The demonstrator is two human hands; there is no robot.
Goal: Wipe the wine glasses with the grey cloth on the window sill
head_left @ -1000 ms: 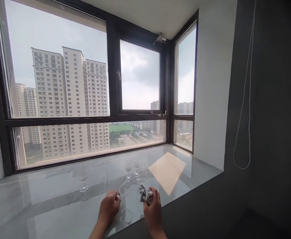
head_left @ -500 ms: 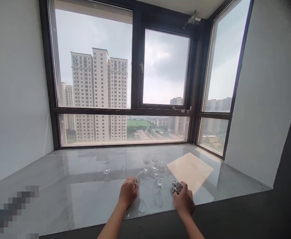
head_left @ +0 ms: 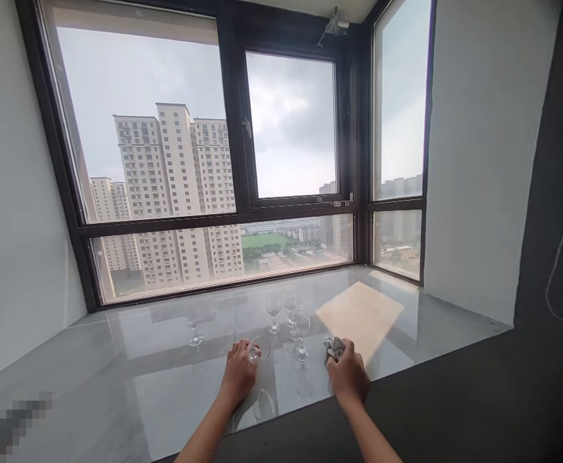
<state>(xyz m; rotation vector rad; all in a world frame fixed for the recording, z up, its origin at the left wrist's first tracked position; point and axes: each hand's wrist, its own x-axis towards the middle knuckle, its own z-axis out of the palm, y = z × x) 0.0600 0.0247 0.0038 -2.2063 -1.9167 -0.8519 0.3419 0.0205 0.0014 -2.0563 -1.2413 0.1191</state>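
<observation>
My left hand (head_left: 241,372) is closed around a clear wine glass (head_left: 263,350) above the sill. A round end of the glass faces me; I cannot make out whether it is the rim or the foot. In my right hand (head_left: 349,374) is a crumpled grey cloth (head_left: 330,348), held low over the sill and apart from the glass. Between the hands, a stemmed glass (head_left: 301,350) stands upright. Just behind it are more upright glasses, among them a left one (head_left: 273,307) and a rear one (head_left: 289,302). Another glass (head_left: 195,335) stands alone farther left.
The glossy grey windowsill (head_left: 166,379) reflects the window and ends at a front edge near my forearms. A dark-framed window (head_left: 240,128) rises behind it. A sunlit patch (head_left: 358,312) lies to the right, beside a white wall (head_left: 474,193). A blurred-out patch (head_left: 11,424) covers the lower left corner.
My view has tilted and shifted a little to the right. My left hand has turned the wine glass so a round end faces me. The cloth stays in my right hand.
</observation>
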